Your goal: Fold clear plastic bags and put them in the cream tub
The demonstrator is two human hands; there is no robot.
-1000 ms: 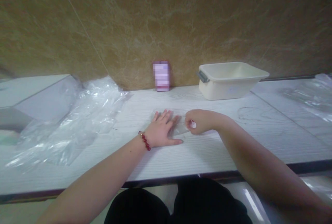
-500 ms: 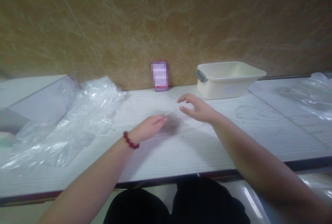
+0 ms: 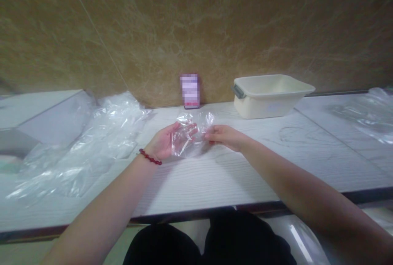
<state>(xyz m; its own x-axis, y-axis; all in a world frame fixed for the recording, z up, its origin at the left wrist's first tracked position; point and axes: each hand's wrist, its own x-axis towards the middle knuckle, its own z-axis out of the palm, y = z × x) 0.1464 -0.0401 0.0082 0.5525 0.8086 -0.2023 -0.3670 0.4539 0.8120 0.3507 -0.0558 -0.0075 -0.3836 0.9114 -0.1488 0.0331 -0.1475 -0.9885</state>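
A crinkled clear plastic bag [image 3: 186,140] is stretched between my two hands above the table. My left hand [image 3: 166,139], with a red bead bracelet at its wrist, is turned palm up at the bag's left side. Its fingers are apart and show through the film; whether they are inside or behind it I cannot tell. At the bag's right edge, my right hand [image 3: 225,136] pinches the film between thumb and fingers.
A cream plastic tub [image 3: 260,105] with a grey handle clip stands at the back right. Against the wall leans a phone [image 3: 190,91] with a blurred screen. Clear plastic [image 3: 76,167] and a white box [image 3: 55,113] lie left; more clear film [image 3: 365,111] lies far right.
My right hand has come down and closed on the bag's right edge. My left hand has turned palm up and shifted left, and the bag is now spread between them.
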